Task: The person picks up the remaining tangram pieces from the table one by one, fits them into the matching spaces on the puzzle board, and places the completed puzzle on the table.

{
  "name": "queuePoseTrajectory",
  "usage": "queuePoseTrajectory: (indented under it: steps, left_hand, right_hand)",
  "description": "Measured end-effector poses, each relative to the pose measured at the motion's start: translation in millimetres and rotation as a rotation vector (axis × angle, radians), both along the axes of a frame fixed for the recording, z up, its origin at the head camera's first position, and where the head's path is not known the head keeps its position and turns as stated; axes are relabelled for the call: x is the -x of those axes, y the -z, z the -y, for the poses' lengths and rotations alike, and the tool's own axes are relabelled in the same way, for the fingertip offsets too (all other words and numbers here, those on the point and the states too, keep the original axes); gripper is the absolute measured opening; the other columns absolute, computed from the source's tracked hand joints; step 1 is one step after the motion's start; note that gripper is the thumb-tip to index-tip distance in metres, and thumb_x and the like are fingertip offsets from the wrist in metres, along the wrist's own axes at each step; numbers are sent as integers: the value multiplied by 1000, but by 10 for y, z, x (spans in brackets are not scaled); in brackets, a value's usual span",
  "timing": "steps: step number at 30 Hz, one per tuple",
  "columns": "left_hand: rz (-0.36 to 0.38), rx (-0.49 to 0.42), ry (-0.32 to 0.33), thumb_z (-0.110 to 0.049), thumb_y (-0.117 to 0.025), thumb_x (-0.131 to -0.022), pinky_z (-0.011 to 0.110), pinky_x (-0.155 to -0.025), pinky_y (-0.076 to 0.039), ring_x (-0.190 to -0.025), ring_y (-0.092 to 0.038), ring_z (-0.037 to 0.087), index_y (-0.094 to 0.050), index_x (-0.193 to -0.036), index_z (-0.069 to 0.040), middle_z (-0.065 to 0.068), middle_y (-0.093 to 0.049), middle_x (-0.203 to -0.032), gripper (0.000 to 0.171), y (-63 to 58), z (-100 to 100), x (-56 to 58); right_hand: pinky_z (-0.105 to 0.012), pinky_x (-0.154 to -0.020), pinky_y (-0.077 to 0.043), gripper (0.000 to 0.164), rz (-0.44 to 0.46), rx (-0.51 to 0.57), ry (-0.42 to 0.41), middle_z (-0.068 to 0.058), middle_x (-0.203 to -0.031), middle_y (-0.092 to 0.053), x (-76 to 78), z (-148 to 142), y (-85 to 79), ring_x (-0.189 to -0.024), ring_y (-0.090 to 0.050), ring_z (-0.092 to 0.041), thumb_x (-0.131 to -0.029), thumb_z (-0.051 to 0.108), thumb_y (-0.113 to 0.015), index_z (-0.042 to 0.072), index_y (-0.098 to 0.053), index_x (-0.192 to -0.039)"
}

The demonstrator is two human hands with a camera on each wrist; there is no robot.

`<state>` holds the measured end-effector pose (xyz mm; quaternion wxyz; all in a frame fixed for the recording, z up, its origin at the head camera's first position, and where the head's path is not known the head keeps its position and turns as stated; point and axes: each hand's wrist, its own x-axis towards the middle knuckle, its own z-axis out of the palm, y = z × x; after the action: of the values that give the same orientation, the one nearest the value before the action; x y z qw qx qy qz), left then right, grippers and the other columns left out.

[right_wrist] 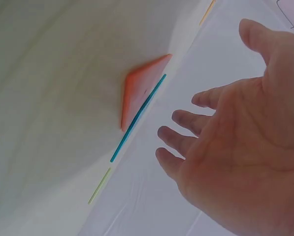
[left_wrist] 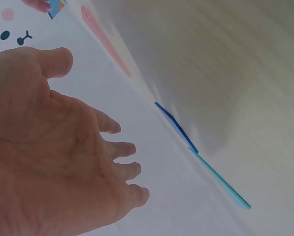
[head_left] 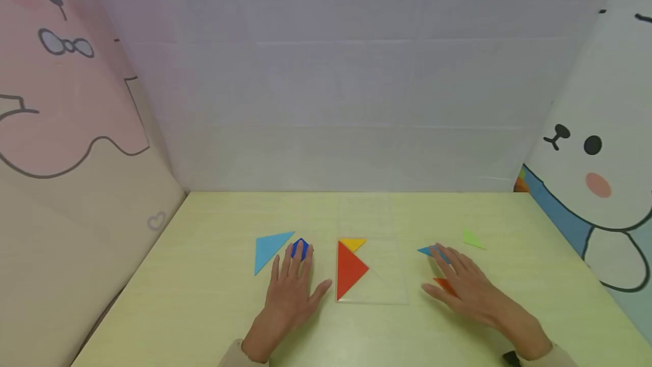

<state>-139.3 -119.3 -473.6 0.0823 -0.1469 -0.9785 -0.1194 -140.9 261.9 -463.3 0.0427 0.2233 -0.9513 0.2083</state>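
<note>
My left hand (head_left: pixel 291 296), fingers spread, hovers palm down over a dark blue piece (head_left: pixel 304 247) and partly covers it. Left of that piece lies a large light blue triangle (head_left: pixel 267 249). On the other side, my right hand (head_left: pixel 471 290) is held over a blue piece (head_left: pixel 425 251) and an orange-red piece (head_left: pixel 442 284), hiding parts of both. The left wrist view shows a bare left palm (left_wrist: pixel 63 157) above the table; the right palm (right_wrist: pixel 245 142) likewise holds nothing. Between the hands, a big red triangle (head_left: pixel 350 272) and a small yellow triangle (head_left: pixel 354 243) lie edge to edge.
The red and yellow triangles lie at the left side of a transparent tray (head_left: pixel 389 302). A light green triangle (head_left: pixel 472 239) rests beyond the right hand. White sheeting (head_left: pixel 326 101) stands behind the pale wooden table (head_left: pixel 204 299), with cartoon-printed panels on both sides.
</note>
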Motion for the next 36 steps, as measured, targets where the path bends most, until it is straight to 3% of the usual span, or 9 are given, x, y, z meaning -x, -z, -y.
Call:
queuePoseTrajectory:
  steps: [5, 8, 15, 25, 32, 36]
  left_hand:
    - [18, -24, -10, -50, -53, -103, 64, -119, -21, -150, -26, 45, -37, -156, 2, 24, -34, -161, 76, -135, -6, -3]
    - [14, -19, -38, -46, -54, -104, 64, -119, -23, -148, -30, 45, -38, -154, 3, 24, -37, -159, 72, -155, 0, 27]
    - [-41, -37, -93, -30, -55, -106, 61, -115, -33, -136, -45, 46, -47, -147, 7, 27, -50, -145, 56, -180, 25, 98]
    - [-145, -15, -148, -22, -63, -102, 55, -91, -53, -113, -57, 44, -57, -131, 10, 26, -59, -125, 43, -186, 88, 208]
    - [-125, -42, -186, -20, -70, -97, 54, -82, -55, -105, -58, 45, -59, -126, 12, 28, -60, -119, 44, -195, 153, 277]
    - [-103, -79, -209, -19, -73, -95, 56, -81, -54, -105, -58, 46, -60, -125, 12, 30, -60, -119, 45, -199, 194, 317]
  right_hand:
    - [-63, -108, -33, 72, -55, 4, -55, -27, -154, -42, 2, 45, -17, -139, -40, -47, -100, 38, -66, -6, -41, -152]
    - [-63, -106, -37, 69, -51, 12, -81, -26, -152, -44, 2, 80, -32, -138, -43, -46, -101, 37, -66, -4, -43, -151]
    - [-63, -106, -41, 65, 42, -29, -114, -18, -152, -49, -16, 158, -76, -138, -46, -44, -102, 43, -62, 1, -48, -150]
    - [-54, -103, -48, 64, 83, -43, -199, -9, -149, -52, -55, 231, -92, -135, -50, -34, -101, 49, -61, 6, -53, -147]
    - [-48, -103, -50, 55, 70, -51, -289, -9, -148, -54, -48, 268, -78, -132, -52, -33, -101, 41, -66, 9, -57, -145]
    - [-51, -103, -49, 53, 112, -78, -309, -8, -148, -55, -30, 307, -95, -132, -52, -34, -102, 40, -63, 11, -56, -146]
